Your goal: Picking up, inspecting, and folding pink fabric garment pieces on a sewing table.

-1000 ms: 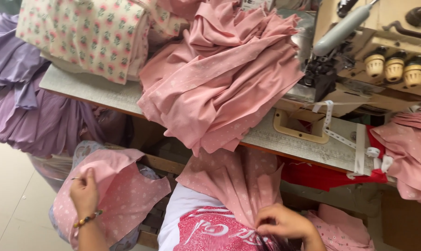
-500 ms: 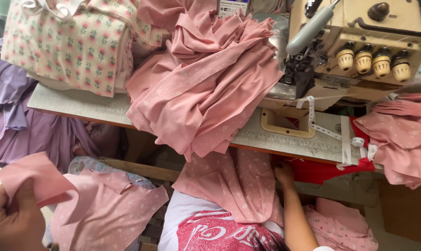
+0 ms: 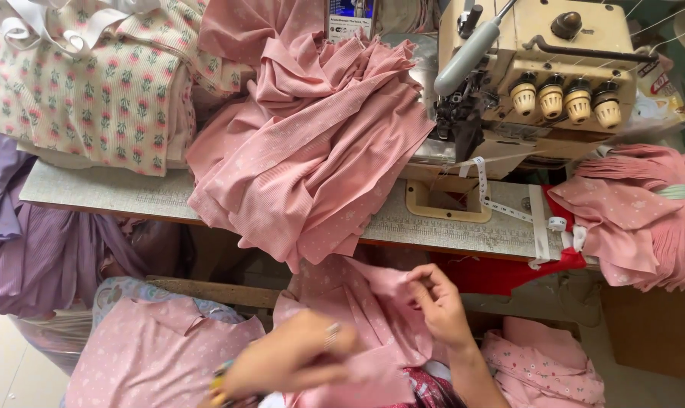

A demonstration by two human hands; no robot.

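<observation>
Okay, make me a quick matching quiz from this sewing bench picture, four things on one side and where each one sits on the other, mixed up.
Things:
1. sewing machine
2. floral cream fabric stack
3. purple fabric
4. pink piece held in both hands

Places:
A. hanging off the table's left end
B. below the table's front edge
C. on the table, top right
D. on the table, top left

Pairs: 1-C, 2-D, 3-A, 4-B

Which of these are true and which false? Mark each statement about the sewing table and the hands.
1. Both hands hold pink fabric. True: the left hand and right hand grip the pink piece over the lap.
2. The sewing machine is dark blue. False: it is cream.
3. A heap of pink fabric lies on the table. True.
4. The floral fabric stack sits right of the machine. False: it sits far left.
</observation>
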